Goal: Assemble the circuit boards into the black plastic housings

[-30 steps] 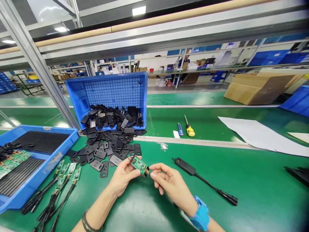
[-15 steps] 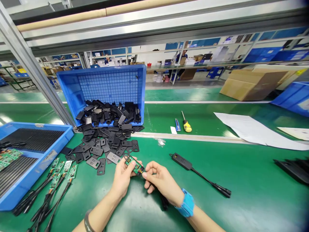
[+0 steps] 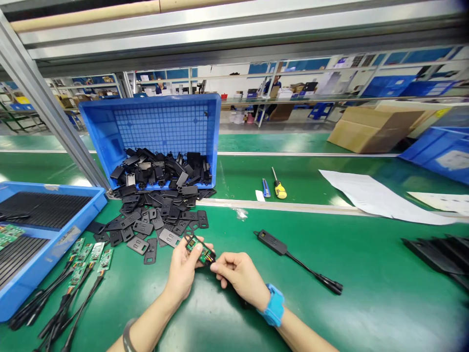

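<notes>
My left hand (image 3: 184, 266) is closed around a green circuit board (image 3: 199, 251) with a small two-digit display, which sits in a black plastic case half. Its thumb presses on the board's face. At the board's lower right end, by the coloured wires, my right hand (image 3: 240, 277) pinches the black cable between thumb and fingers. Most of that cable is hidden under the right hand. To the right lies a closed black case (image 3: 271, 242) with a display window and a cable leading to connectors. Loose black covers (image 3: 150, 251) are piled just beyond my left hand.
A tipped blue crate (image 3: 161, 122) spills black case parts. At left are wired circuit boards (image 3: 76, 274) beside a blue tray (image 3: 95, 195). A box cutter (image 3: 266, 188), screwdriver (image 3: 279, 188) and paper sheet (image 3: 370, 193) lie beyond the rail; black parts (image 3: 436, 256) sit far right.
My right fingers have moved in against the board's wire end, and the wires there are more covered. The whole view has shifted slightly; the left hand keeps its hold.
</notes>
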Demonstrator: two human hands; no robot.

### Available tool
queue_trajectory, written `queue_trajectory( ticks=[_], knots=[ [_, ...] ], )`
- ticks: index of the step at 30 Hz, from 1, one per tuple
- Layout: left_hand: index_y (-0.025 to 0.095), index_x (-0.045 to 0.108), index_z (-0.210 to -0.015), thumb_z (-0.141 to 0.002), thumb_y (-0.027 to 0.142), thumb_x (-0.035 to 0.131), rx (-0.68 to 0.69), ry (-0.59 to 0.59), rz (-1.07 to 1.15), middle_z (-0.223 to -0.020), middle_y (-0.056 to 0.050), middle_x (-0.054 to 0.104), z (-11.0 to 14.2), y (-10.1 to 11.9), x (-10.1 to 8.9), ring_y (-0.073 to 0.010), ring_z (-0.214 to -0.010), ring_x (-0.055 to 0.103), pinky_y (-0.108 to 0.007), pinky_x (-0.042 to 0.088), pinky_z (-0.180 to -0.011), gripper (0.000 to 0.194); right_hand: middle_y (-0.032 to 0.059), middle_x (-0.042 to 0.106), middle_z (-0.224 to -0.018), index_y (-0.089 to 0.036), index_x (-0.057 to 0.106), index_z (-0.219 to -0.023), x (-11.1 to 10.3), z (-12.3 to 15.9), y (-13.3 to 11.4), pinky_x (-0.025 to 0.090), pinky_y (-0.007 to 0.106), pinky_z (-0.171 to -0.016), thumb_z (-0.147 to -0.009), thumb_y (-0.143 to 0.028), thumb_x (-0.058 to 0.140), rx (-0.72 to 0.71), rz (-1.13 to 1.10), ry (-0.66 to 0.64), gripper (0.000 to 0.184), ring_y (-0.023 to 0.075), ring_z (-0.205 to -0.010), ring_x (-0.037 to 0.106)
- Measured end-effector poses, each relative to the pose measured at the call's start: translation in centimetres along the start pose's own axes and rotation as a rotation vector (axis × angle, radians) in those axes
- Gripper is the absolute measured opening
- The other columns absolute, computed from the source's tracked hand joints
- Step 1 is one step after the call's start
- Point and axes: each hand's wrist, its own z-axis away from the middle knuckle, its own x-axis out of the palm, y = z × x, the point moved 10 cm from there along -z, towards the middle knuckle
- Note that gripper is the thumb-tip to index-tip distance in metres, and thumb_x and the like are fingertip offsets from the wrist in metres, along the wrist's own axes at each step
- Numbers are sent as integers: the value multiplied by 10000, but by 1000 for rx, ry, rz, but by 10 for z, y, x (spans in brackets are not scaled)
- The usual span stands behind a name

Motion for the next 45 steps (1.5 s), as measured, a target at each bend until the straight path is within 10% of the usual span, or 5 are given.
queue_trajectory(
  ticks=[23, 34, 45],
  knots=[
    [155, 536, -1025, -840, 377, 590, 146, 22, -242, -956, -112, 687, 5, 18, -1, -216, -879, 652, -308, 512, -779, 294, -10, 568, -497, -169, 539, -564, 2, -7, 6, 279, 206, -394, -745, -479, 651, 18, 183, -23, 376, 80, -383, 409],
    [181, 550, -835, -828, 277, 483, -33, -209, -521, -612, 25, 583, 6, -18, 22, -104, -473, 478, -190, 368, -448, 117, 48, 594, -807, -214, 673, -956, -2, 33, -78, 430, 267, -654, -934, -221, 499, -811, 756, 226, 176, 155, -738, 549],
    [199, 501, -759, -834, 245, 441, 34, -252, -777, -627, 26, 601, 5, -19, 26, -111, -484, 500, -211, 333, -477, 106, 36, 657, -806, -192, 657, -902, 3, 34, -75, 412, 281, -660, -920, -210, 544, -906, 882, 212, 117, 155, -732, 574]
  ],
)
